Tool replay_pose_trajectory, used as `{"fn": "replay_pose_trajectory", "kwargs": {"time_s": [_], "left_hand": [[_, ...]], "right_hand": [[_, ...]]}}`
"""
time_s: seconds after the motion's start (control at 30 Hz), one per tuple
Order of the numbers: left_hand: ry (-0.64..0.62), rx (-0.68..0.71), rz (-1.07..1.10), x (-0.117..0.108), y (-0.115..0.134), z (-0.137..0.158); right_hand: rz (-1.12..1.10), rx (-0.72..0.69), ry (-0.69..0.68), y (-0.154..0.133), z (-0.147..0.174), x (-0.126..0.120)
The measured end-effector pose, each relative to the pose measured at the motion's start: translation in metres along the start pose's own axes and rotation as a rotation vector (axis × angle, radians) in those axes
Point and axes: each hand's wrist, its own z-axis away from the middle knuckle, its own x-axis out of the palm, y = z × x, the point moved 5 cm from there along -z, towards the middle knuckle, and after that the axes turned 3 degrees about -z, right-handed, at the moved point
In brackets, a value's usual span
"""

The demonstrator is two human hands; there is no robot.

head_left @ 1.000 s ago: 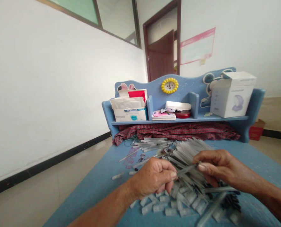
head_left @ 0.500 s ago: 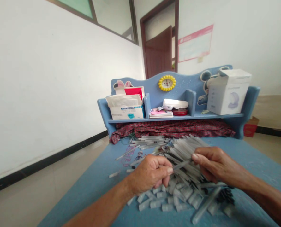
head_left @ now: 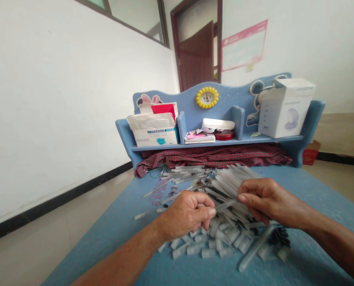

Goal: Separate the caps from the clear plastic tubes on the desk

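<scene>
Between my two hands is a translucent pen barrel (head_left: 227, 205), held slightly tilted above the pile. My left hand (head_left: 189, 212) pinches its left end between thumb and fingers. At the other end, my right hand (head_left: 262, 200) grips it the same way, and the fingers hide both tips. Beneath and behind lie many translucent pen barrels (head_left: 230, 178) in a loose heap. Short clear pen caps (head_left: 209, 253) are scattered nearer me. A longer clear tube (head_left: 256, 250) lies below my right hand, beside small black pieces (head_left: 280, 237).
Slim pen refills or tubes (head_left: 185, 174) lie at the back of the blue table (head_left: 111, 242). Behind them is a bundled plaid cloth (head_left: 212, 156) under a blue shelf (head_left: 207, 147). On the shelf stand a mask box (head_left: 156, 135) and a white carton (head_left: 286, 109).
The view has tilted down and shifted slightly. My hands have drawn a little closer together, both still on the pen barrel. The heaps look the same.
</scene>
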Motion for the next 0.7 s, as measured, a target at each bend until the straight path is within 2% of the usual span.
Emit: {"fn": "replay_pose_trajectory", "kwargs": {"time_s": [0.1,0.23,0.43,0.7], "left_hand": [[0.012,0.004,0.008,-0.0004,0.0004,0.0000],[0.004,0.011,0.007,-0.0001,0.0007,-0.0002],[0.002,0.005,0.005,-0.0006,-0.0009,0.0000],[-0.019,0.003,0.010,-0.0002,0.0002,-0.0008]], "right_hand": [[-0.002,0.017,-0.014,-0.0003,0.0002,-0.0004],[0.071,-0.003,0.063,-0.0009,0.0001,-0.0038],[-0.046,0.020,-0.012,-0.0012,0.0006,-0.0011],[0.044,0.016,0.048,-0.0005,0.0000,-0.0018]]}}
